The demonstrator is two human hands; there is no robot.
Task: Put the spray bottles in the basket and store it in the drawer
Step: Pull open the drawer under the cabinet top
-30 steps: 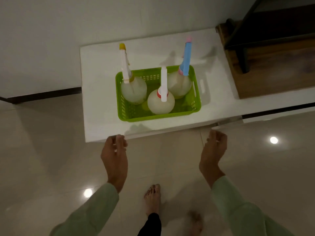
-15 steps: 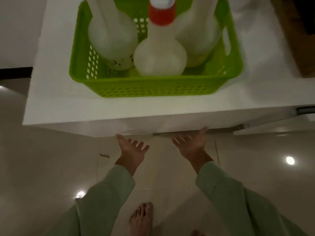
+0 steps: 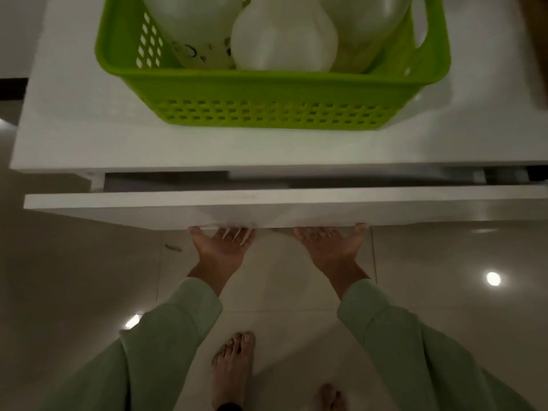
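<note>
Half a second ago the white flat-fronted drawer (image 3: 267, 207) was shut flush under the top and both palms were only reaching up toward its lower edge; now its front panel stands out from the carcass, with a dark narrow gap showing behind it. The view has also closed in, so the bottle necks and caps that showed earlier are cut off at the upper edge.

The bright green plastic basket (image 3: 267, 93) is rectangular with rounded corners, a smooth rolled rim and walls pierced by rows of small slots. It sits on the smooth matte white desk (image 3: 74, 120), near the front edge. Inside it stand three round-bodied translucent white plastic spray bottles (image 3: 283, 40), packed touching one another; the left one carries a dark printed pattern low on its body. The floor (image 3: 74, 292) is glossy pale tile reflecting ceiling lights.

The left hand (image 3: 222, 247) is turned palm up, fingers spread and hooked under the drawer front's lower edge, fingertips hidden behind it. The right hand (image 3: 329, 246) matches it, palm up and open-fingered, its tips also tucked under the same edge. Pale green loose fabric sleeves (image 3: 166, 336) cover both forearms, and bare feet (image 3: 234, 363) stand on the tile below.
</note>
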